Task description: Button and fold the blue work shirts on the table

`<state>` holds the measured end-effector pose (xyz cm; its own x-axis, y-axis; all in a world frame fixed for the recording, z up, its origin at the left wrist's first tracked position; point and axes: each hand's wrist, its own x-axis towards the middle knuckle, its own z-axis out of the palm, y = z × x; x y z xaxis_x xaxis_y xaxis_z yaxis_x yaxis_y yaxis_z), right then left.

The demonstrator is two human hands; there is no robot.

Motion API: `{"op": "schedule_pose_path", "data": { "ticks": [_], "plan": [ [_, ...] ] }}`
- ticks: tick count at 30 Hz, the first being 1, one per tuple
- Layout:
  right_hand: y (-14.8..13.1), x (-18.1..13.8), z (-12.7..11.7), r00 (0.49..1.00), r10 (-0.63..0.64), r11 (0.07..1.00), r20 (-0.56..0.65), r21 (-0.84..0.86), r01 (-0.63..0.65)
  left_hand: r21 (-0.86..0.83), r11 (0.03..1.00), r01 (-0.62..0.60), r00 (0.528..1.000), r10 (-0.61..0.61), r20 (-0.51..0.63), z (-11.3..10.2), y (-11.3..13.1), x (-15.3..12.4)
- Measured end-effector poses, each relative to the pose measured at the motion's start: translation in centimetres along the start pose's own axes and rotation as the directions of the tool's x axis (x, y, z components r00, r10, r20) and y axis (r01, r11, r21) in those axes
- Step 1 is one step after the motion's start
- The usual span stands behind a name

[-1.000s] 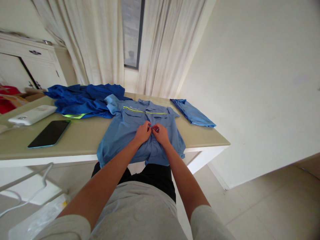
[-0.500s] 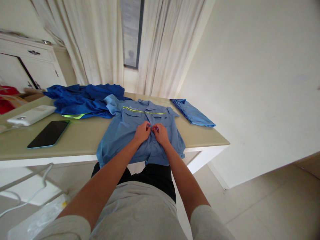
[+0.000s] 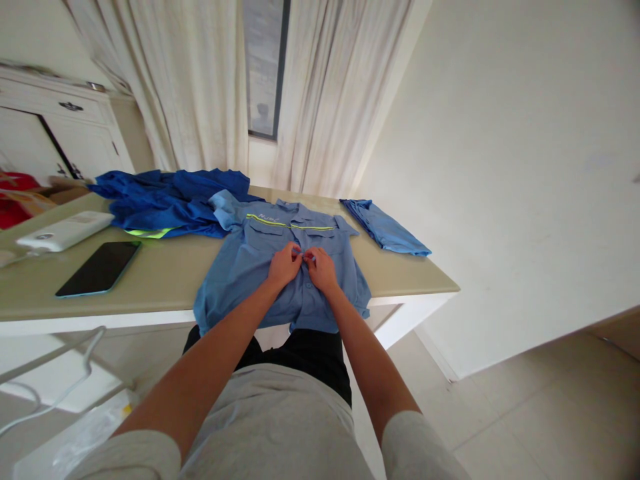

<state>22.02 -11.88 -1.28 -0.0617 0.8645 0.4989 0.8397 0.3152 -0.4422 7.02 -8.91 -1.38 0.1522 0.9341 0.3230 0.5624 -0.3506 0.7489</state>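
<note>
A light blue work shirt (image 3: 240, 267) with a yellow stripe across its chest lies front up on the table, collar away from me, its lower part hanging over the near edge. My left hand (image 3: 285, 264) pinches the fabric at the front opening, just below the chest pockets. Right beside it, my right hand (image 3: 320, 268) pinches the other side of the opening. Fingertips of both hands nearly meet, and the fingers hide the bit of placket between them. A button shows on the placket below my hands.
Darker blue clothing (image 3: 165, 200) is heaped at the back left. A folded blue garment (image 3: 387, 227) lies by the right wall. On the left of the table (image 3: 165, 280) are a phone (image 3: 100, 268) and a white device (image 3: 65, 231) with a cable. Curtains (image 3: 200, 87) hang behind.
</note>
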Motion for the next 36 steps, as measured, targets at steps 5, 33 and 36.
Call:
{"op": "schedule_pose_path", "data": {
  "ticks": [5, 33, 36],
  "plan": [
    [-0.1, 0.0, -0.1, 1.000, -0.016, 1.000, 0.013, -0.007, 0.016, -0.020, 1.000, -0.009, 1.000, 0.009, 0.011, 0.0, -0.2, 0.1],
    [1.2, 0.7, 0.4, 0.997, 0.068, 0.980, -0.020, 0.190, -0.063, 0.257, 0.952, -0.169, 0.986, 0.159, 0.059, -0.3, 0.7, -0.8],
    [1.1, 0.6, 0.4, 0.996, 0.088, 0.981, -0.026, 0.178, -0.082, 0.287, 0.949, -0.131, 0.991, 0.114, 0.075, -0.4, 1.0, -0.8]
  ]
}}
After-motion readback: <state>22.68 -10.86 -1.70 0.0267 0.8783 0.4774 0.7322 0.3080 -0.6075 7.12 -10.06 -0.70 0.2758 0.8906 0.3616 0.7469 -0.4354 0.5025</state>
